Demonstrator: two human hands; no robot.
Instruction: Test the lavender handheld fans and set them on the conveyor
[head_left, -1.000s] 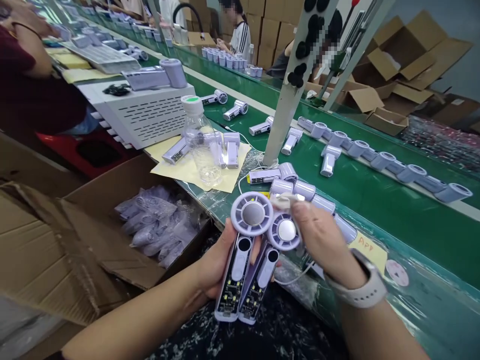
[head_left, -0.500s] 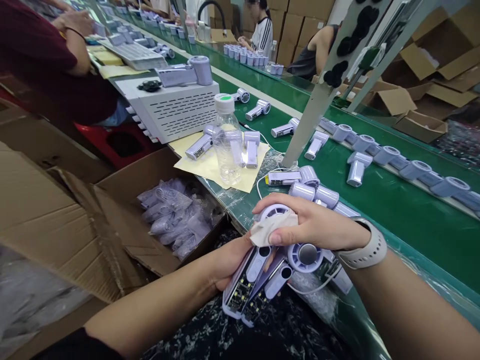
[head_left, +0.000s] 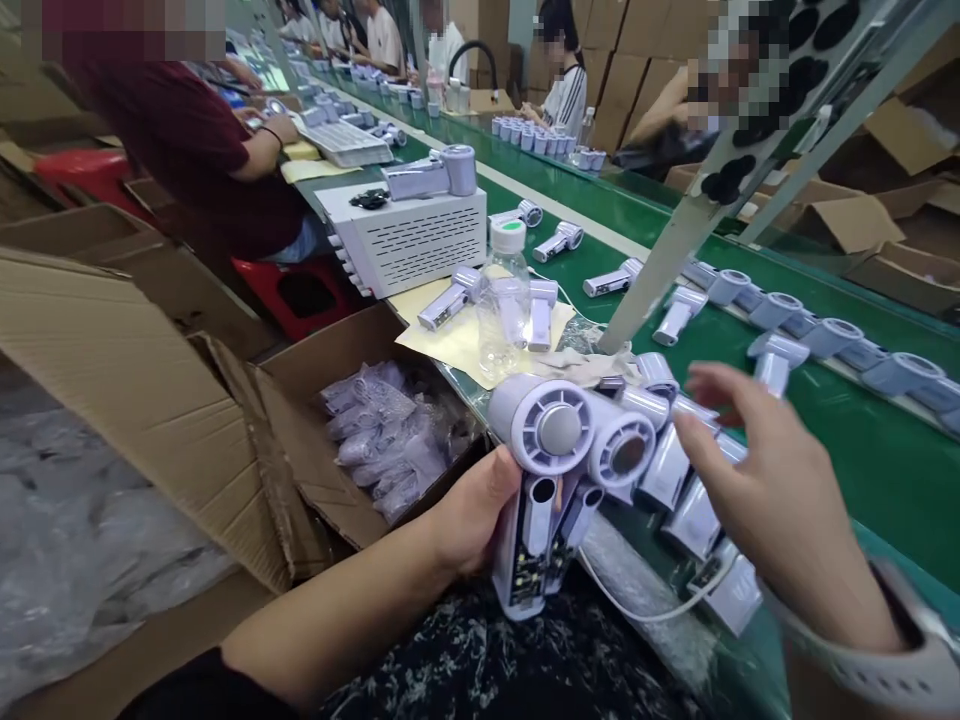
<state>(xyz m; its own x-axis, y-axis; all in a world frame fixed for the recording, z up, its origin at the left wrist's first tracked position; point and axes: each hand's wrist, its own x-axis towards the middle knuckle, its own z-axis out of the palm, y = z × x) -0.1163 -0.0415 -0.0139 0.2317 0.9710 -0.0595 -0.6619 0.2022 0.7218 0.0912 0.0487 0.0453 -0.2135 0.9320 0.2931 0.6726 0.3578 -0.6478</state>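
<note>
My left hand (head_left: 480, 510) grips two lavender handheld fans (head_left: 555, 430) side by side, their round heads up and their handles open, showing circuit boards. My right hand (head_left: 757, 480) is raised to the right of them, fingers apart, holding nothing, above several more fans (head_left: 694, 515) lying on the bench edge. A pale cloth (head_left: 581, 367) lies behind the held fans. Beyond it a clear bottle with a green-marked cap (head_left: 508, 235) stands by yellow paper (head_left: 420, 335) with fans on it.
An open carton (head_left: 300, 350) of bagged parts sits at the left. A white vented box (head_left: 420, 240) stands on the bench. A slanted metal post (head_left: 652, 270) rises before the green belt (head_left: 847, 420), which carries fans. A person in maroon (head_left: 172, 150) sits at the upper left.
My right hand has let go of the cloth and moved right, off the fans. The cloth now lies on the bench. The held fans are more upright, and the view has shifted left.
</note>
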